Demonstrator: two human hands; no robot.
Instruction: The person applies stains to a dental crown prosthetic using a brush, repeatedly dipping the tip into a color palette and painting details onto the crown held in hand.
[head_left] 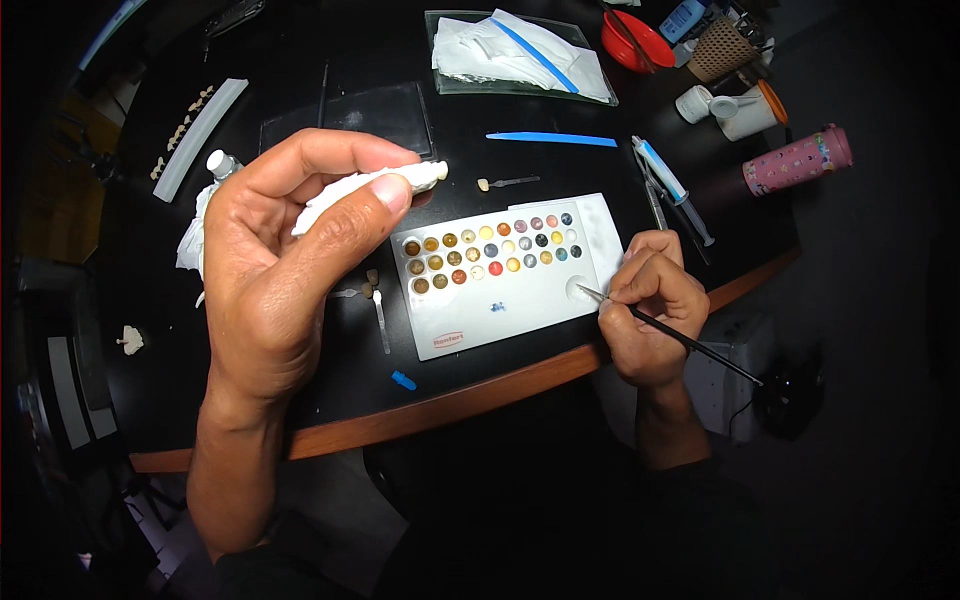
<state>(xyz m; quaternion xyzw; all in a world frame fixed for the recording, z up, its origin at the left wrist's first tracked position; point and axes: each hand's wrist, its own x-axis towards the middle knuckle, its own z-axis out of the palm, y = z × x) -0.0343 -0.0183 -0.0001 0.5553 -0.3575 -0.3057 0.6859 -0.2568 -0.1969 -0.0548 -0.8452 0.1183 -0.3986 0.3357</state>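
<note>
My left hand (270, 270) grips a white lumpy piece (330, 194), perhaps folded tissue, with a small cream tooth-like piece (440, 172) at its tip, between thumb and fingers, raised left of and partly over the white palette (460, 320). Rows of colour wells in browns, yellows, greys and reds show on the palette. My right hand (655, 310) pinches a slim black brush (700, 348), its tip in or just over a round shallow well (578, 288) at the palette's right. Small tooth pieces on sticks (378, 318) lie left of the palette, another (490, 185) above it.
Behind lie a dark slab (355, 115), glass tray with white sheets (460, 70), blue strip (550, 138) and red bowl (625, 45). Right are syringes (665, 175), containers (750, 115) and pink tumbler (798, 158). Left are a holder with tooth pieces (200, 140) and white-capped bottle (222, 165).
</note>
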